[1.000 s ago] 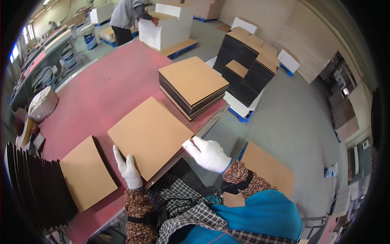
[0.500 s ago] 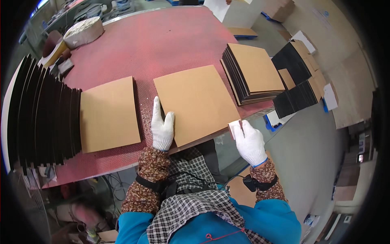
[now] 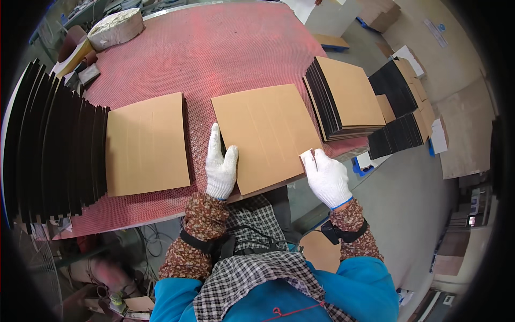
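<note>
In front of me a square tan board (image 3: 268, 134) lies on the red table, its top marked by faint lengthwise lines; a darker edge beneath suggests others under it. My left hand (image 3: 221, 167), in a white knit glove, rests against its left side, fingers stretched along the edge and thumb apart at the top face. My right hand (image 3: 328, 177), gloved alike, is closed on a small white pad (image 3: 307, 156) at the board's right front corner. Earlier, the pad's reddish-brown side showed; its exact kind is unclear, perhaps folded sandpaper.
Left of the board lies a tan stack (image 3: 147, 145), beside a long row of upright black-edged boards (image 3: 59, 145). To the right stands another stack (image 3: 346, 96) with black sides. A white roll (image 3: 115, 28) sits at the far left of the red table (image 3: 214, 43).
The right hand with the pad has moved slightly up along the board's right front corner. The whole view has shifted a little; the left hand keeps its place against the board.
</note>
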`<state>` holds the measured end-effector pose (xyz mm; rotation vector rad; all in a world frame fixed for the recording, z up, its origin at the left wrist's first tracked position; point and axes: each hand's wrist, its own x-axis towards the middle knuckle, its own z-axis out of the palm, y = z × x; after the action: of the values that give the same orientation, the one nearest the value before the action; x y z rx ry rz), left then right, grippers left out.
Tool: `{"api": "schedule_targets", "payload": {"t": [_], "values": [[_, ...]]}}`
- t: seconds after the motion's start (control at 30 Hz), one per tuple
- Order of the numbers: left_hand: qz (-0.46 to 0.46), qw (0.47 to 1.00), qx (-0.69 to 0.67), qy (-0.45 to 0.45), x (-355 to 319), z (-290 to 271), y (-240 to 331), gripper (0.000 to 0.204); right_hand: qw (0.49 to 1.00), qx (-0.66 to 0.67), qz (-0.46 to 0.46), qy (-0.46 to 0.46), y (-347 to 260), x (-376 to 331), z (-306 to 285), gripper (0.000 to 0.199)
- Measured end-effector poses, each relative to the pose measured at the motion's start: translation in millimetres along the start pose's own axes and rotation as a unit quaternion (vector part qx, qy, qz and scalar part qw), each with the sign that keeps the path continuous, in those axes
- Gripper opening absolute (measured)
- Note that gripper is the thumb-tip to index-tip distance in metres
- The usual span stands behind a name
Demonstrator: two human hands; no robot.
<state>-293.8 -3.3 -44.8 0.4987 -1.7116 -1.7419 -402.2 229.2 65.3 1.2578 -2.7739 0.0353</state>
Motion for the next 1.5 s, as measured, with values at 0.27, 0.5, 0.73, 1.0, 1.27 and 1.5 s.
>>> {"api": "schedule_targets", "payload": {"t": [0.27, 0.5, 0.73, 1.0, 1.27, 1.5], "values": [[0.029, 0.999, 0.039, -0.002, -1.3, -2.8, 4.0, 0.068, 0.993, 0.070, 0.090, -0.030, -8.6, 36.2, 1.6, 0.032], [0.011, 0.998, 0.056, 0.002, -4.1, -3.6, 8.6, 0.068, 0.995, 0.065, 0.073, -0.002, -3.7, 112.2, 18.3, 0.034], [0.035, 0.998, 0.059, 0.006, -2.6, -0.2, 4.5, 0.068, 0.994, 0.088, 0.018, 0.063, 7.0, 163.2, 28.0, 0.033], [0.018, 0.998, 0.054, 0.004, -0.8, -0.6, 2.3, 0.068, 0.994, 0.103, 0.044, -0.015, 3.0, 73.7, 11.4, 0.036], [0.020, 0.999, 0.032, 0.008, 0.3, 1.2, 3.1, 0.067, 0.989, 0.113, 0.060, -0.081, -24.0, -0.5, -22.5, 0.035], [0.033, 0.997, 0.065, 0.017, -2.4, -0.1, 5.8, 0.068, 0.994, 0.100, 0.012, -0.047, -34.4, 21.0, -8.0, 0.031]]}}
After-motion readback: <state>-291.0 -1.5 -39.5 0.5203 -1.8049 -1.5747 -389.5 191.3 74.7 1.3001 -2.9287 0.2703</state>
